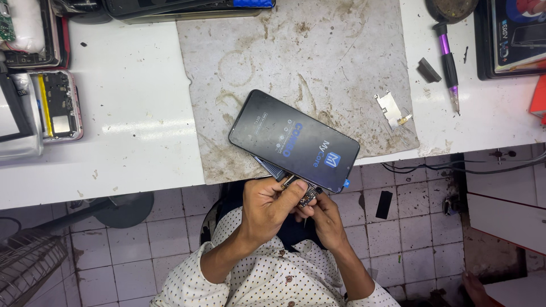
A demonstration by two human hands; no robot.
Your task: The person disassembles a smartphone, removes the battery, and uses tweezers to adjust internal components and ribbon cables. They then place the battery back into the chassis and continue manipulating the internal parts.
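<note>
A black phone screen panel [293, 139] with a protective film lies tilted at the front edge of a stained grey mat [296, 57], overhanging the white table. Just below its near edge, my left hand [267, 206] and my right hand [325, 215] are held together over my lap. Between their fingertips they pinch a small dark circuit part [307, 196]. A thin flex piece [272, 169] pokes out from under the panel next to my left thumb.
A small metal bracket [391, 109] lies on the mat's right side. A purple-handled tool [448, 62] and a small black block [428, 69] rest on the white table [125, 113]. An opened phone body [57, 105] sits at the far left. Tiled floor lies below.
</note>
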